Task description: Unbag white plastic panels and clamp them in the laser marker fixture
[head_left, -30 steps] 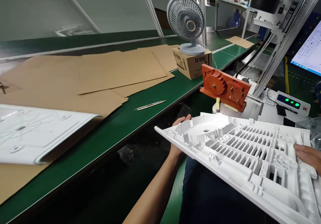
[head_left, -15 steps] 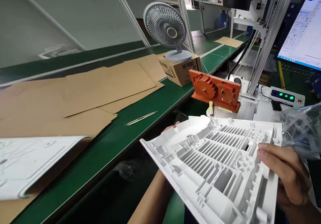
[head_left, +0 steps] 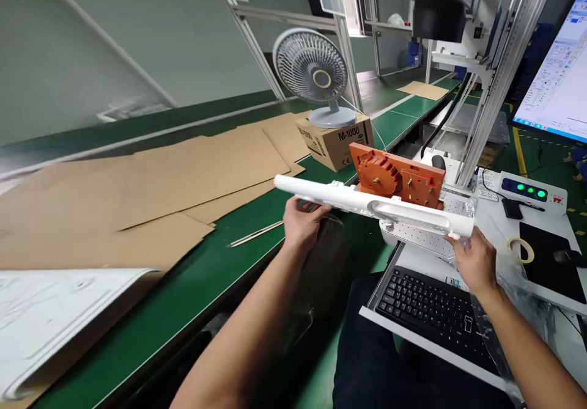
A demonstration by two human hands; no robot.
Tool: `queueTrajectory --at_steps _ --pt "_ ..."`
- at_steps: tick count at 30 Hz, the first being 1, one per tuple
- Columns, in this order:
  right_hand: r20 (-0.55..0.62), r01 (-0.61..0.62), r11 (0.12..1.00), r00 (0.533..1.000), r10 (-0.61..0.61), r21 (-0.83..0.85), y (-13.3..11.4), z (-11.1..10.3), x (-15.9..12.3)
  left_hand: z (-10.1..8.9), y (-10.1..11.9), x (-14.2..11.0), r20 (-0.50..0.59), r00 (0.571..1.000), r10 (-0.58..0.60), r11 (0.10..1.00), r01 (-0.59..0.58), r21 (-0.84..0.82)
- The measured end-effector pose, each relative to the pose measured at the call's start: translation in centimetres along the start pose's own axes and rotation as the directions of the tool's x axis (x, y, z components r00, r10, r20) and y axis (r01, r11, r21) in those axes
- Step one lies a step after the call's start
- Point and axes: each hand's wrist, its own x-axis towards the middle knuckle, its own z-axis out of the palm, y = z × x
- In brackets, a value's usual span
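Note:
I hold a long white plastic panel (head_left: 367,202) level and edge-on, just in front of an orange fixture (head_left: 398,180) that stands on a perforated metal plate (head_left: 424,238). My left hand (head_left: 300,221) grips the panel's left end from below. My right hand (head_left: 474,262) grips its right end, with clear plastic film (head_left: 509,274) hanging beside the wrist.
A black keyboard (head_left: 428,311) on a pull-out tray lies under my right arm. Cardboard sheets (head_left: 183,170), tweezers (head_left: 257,233) and another white panel (head_left: 55,311) lie on the green belt. A fan (head_left: 316,76) sits on a box. A button box (head_left: 527,189), tape roll (head_left: 523,250) and monitor (head_left: 557,85) stand at right.
The panel went from tilted with its ribbed side facing me to level and edge-on, raised and moved toward the orange fixture. Both hands moved forward with it, uncovering the keyboard.

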Motion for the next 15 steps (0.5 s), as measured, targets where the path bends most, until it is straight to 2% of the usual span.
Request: queueTrajectory --at_steps 4,8,11,15 --pt "0.116 -0.158 0.986 0.98 0.162 -0.049 2.3 4.4 2.2 2.7 -1.1 5.9 0.08 0.997 -0.014 0.996 0.007 0.091" --pt "0.179 -0.264 0.959 0.944 0.278 -0.099 3.4 7.9 4.3 4.3 -2.4 10.3 0.138 0.989 -0.053 0.976 0.022 0.218" --pt "0.216 -0.308 0.942 0.919 0.331 -0.134 4.1 9.6 5.3 4.9 -3.3 12.6 0.149 0.987 -0.061 0.968 0.022 0.251" --pt "0.253 -0.308 0.941 0.907 0.335 -0.143 5.2 11.0 5.8 5.5 -4.5 14.4 0.177 0.983 -0.055 0.963 0.006 0.27"
